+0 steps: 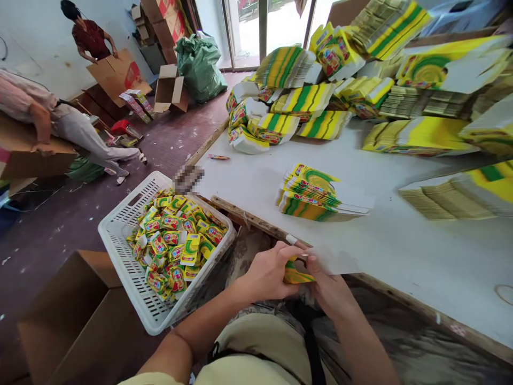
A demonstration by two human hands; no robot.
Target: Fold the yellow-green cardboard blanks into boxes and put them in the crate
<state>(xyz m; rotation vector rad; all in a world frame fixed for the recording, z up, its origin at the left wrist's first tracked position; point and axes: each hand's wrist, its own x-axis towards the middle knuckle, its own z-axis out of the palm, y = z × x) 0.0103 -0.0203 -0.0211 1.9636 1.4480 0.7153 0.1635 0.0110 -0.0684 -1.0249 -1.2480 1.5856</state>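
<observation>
At the table's near edge my left hand (276, 272) is closed around a small yellow and green cardboard box (295, 274). My right hand (327, 283) pinches the same box from the other side, and a blurred white flap (336, 259) sticks out past its thumb. Just beyond my hands lies a stack of flattened printed boxes (310, 192) on the white tabletop (248, 179). Left of my forearm a white plastic basket (116, 216) holds many small yellow folded boxes (172, 240). What is inside the held box is hidden.
Bundles of flat yellow cartons (304, 101) are piled along the table's far side, with another stack (460, 192) at the right. An open cardboard box (80, 315) stands on the floor at lower left. Two people handle cartons at upper left, near a green sack (200, 67).
</observation>
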